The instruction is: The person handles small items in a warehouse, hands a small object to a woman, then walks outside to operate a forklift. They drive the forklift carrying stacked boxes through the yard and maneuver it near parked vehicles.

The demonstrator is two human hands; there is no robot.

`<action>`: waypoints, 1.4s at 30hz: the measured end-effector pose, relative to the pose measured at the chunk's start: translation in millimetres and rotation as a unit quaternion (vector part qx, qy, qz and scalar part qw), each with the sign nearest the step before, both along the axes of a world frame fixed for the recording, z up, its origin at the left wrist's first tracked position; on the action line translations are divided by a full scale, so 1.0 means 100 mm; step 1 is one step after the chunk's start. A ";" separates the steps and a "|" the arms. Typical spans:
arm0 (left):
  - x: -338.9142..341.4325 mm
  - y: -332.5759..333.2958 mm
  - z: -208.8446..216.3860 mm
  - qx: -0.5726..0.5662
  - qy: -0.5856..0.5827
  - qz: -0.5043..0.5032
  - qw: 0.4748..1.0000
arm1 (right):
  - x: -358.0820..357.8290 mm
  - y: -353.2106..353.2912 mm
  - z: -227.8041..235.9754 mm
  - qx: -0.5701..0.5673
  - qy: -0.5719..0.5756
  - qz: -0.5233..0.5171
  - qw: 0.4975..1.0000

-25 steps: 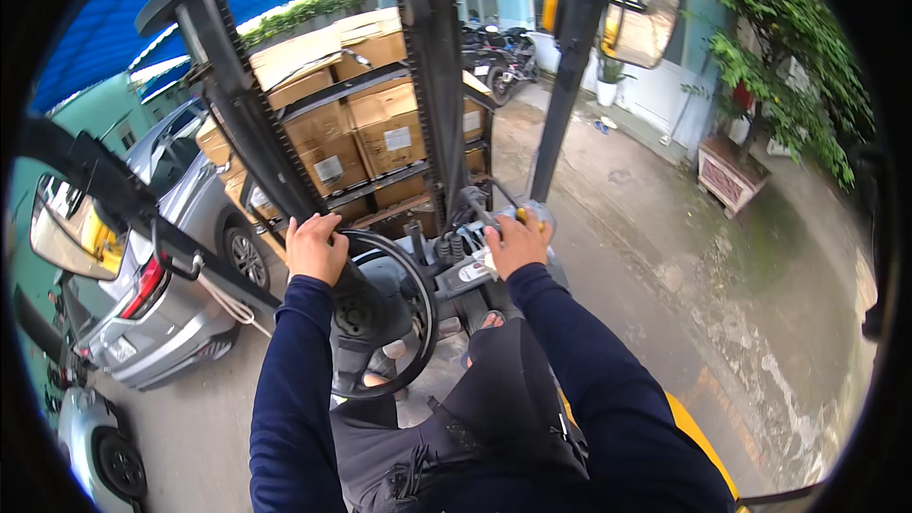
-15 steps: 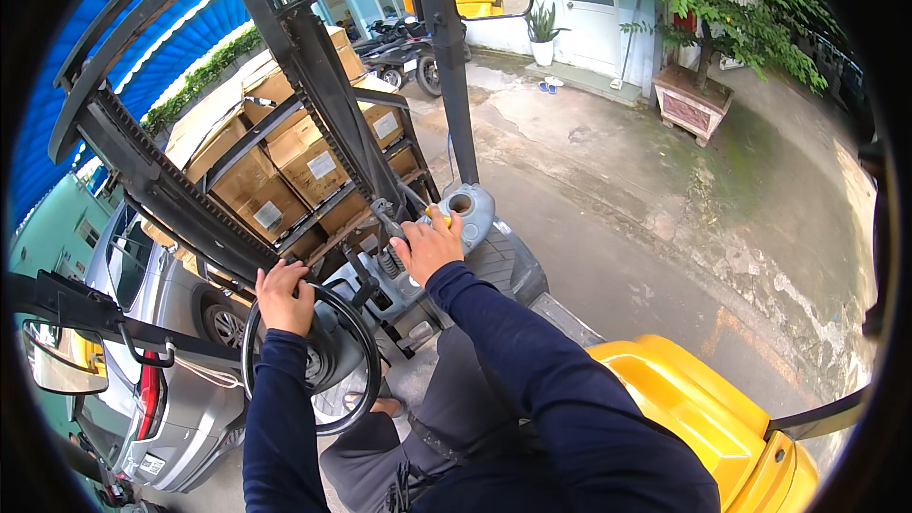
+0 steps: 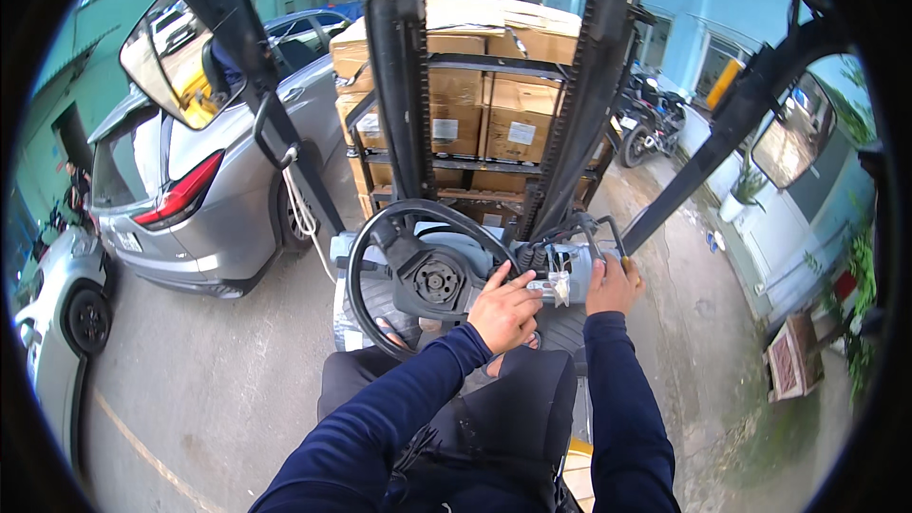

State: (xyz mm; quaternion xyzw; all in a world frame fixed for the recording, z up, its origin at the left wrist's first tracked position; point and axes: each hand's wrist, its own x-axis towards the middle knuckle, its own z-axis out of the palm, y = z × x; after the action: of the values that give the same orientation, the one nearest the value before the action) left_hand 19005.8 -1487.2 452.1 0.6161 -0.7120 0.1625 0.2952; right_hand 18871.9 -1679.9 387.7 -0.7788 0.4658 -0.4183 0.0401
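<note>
The right hand (image 3: pixel 611 285) is wrapped around a control lever (image 3: pixel 608 237) at centre frame. The left hand (image 3: pixel 505 309) rests with fingers loosely curled on the lower right rim of the steering wheel (image 3: pixel 427 275). Judged step: positioning the forklift load; fine lever input appears to be required next. Brown cardboard boxes (image 3: pixel 484 114) bearing white rectangular labels are stacked at upper centre, behind the mast (image 3: pixel 399 85).

A wet concrete yard floor (image 3: pixel 237 389) carried everything; a silver car (image 3: pixel 204 180) stood on it at left; stacked cardboard boxes (image 3: pixel 494 104) sat ahead on the forklift's carriage (image 3: pixel 475 166).
</note>
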 end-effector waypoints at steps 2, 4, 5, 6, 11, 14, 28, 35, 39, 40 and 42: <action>0.06 0.02 -0.06 -0.009 0.016 -0.005 1.000 | 0.08 -0.09 -0.02 -0.015 0.002 0.002 1.000; 0.15 0.04 -0.14 -0.004 -0.006 -0.018 1.000 | 0.18 -0.19 -0.04 -0.007 0.011 0.015 1.000; 0.21 0.05 -0.17 -0.002 0.010 -0.012 1.000 | 0.25 -0.24 -0.05 0.013 0.024 -0.002 1.000; 0.28 0.05 -0.21 0.018 0.015 -0.012 1.000 | 0.32 -0.29 -0.06 -0.003 0.020 0.016 1.000; 0.63 -0.05 -0.29 0.013 0.016 -0.012 1.000 | 0.66 -0.53 -0.09 0.011 0.033 0.026 0.999; 0.77 -0.16 -0.28 0.010 0.019 0.000 1.000 | 0.80 -0.64 -0.10 -0.018 0.038 0.027 0.999; 1.09 -0.63 0.14 -0.012 0.054 0.009 0.998 | 1.20 -1.02 0.25 0.040 0.050 0.037 0.997; 1.44 -1.35 0.29 0.001 0.005 0.056 0.998 | 1.49 -1.41 0.29 0.050 0.067 0.038 0.996; 1.75 -1.93 0.42 -0.040 0.002 0.116 0.992 | 1.69 -1.69 0.32 0.065 0.069 0.045 0.994; 1.85 -2.07 0.45 -0.041 -0.004 0.131 0.991 | 1.74 -1.77 0.32 0.056 0.071 0.042 0.995; 2.05 -2.33 0.51 -0.032 0.002 0.143 0.989 | 1.85 -1.93 0.29 0.036 0.054 0.043 0.997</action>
State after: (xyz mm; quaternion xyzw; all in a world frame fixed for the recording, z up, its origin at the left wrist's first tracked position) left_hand 19210.3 -1720.1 503.2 0.7018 -0.6108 0.2245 0.2899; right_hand 19056.4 -1873.1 417.1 -0.8174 0.4483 -0.3567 0.0611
